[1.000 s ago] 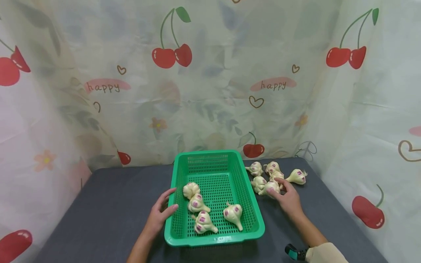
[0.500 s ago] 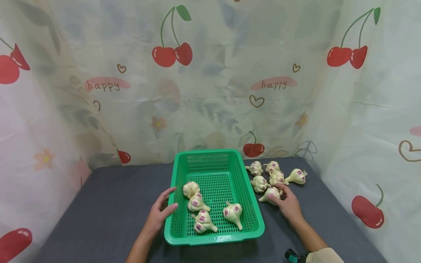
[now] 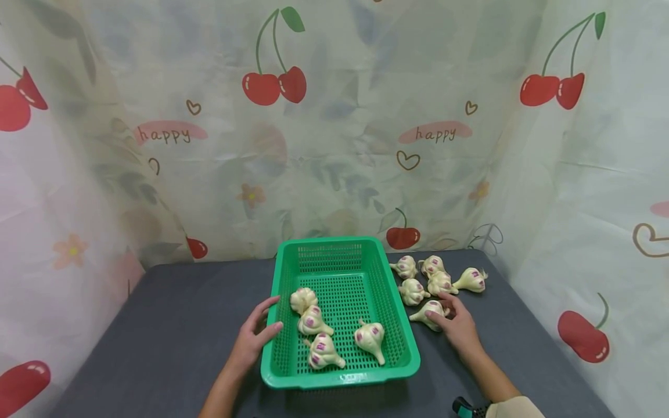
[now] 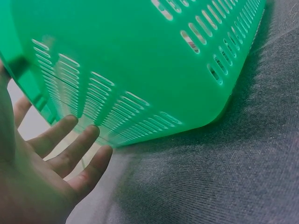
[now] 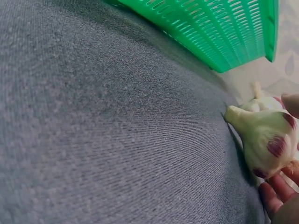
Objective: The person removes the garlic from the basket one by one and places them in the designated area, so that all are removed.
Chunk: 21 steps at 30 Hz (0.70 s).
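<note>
A green plastic basket (image 3: 340, 380) stands on the dark table, holding several garlic bulbs (image 3: 324, 352). My left hand (image 3: 253, 334) rests at its left rim, thumb and index finger over the edge; in the left wrist view the other fingers (image 4: 77, 156) lie loosely extended along the outer wall. To the right of the basket, my right hand (image 3: 460, 325) pinches a garlic bulb (image 3: 430, 314) between thumb and fingers. That bulb (image 5: 266, 140) is low at the table in the right wrist view, its stem toward the basket. Whether it touches the cloth, I cannot tell.
Several more garlic bulbs (image 3: 413, 291) lie beyond my right hand, by the basket's right side. A separate bulb (image 3: 472, 280) sits farthest right. A cherry-printed curtain (image 3: 334, 145) hangs behind and at both sides of the dark tabletop (image 3: 172, 337).
My right hand has drawn its garlic bulb slightly toward me, apart from the other loose bulbs. The left hand and the basket have stayed in place.
</note>
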{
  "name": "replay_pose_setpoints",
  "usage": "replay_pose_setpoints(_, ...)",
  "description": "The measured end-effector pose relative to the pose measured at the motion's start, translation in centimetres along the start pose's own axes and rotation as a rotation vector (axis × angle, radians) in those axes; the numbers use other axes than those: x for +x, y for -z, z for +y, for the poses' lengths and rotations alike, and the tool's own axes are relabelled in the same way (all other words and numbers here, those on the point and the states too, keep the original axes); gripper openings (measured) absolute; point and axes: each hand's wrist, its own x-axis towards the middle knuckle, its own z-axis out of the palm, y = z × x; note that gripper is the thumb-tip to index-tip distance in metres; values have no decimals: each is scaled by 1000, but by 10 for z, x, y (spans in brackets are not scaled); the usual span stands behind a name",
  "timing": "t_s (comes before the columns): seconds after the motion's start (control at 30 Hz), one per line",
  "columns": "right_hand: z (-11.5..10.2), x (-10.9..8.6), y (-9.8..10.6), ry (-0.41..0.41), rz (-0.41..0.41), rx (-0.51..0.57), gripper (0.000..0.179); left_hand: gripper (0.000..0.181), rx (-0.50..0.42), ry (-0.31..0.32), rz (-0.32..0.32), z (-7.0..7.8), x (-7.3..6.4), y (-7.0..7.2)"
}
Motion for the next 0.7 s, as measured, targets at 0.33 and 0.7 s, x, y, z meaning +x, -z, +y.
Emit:
replay_pose_setpoints(0.33,-10,6,4,-17,75,62,57,53,39,-26,2,-1,0,0)
replay_pose_setpoints(0.7,-35,22,9,41,150,90,40,53,43,-24,12,0,0,0)
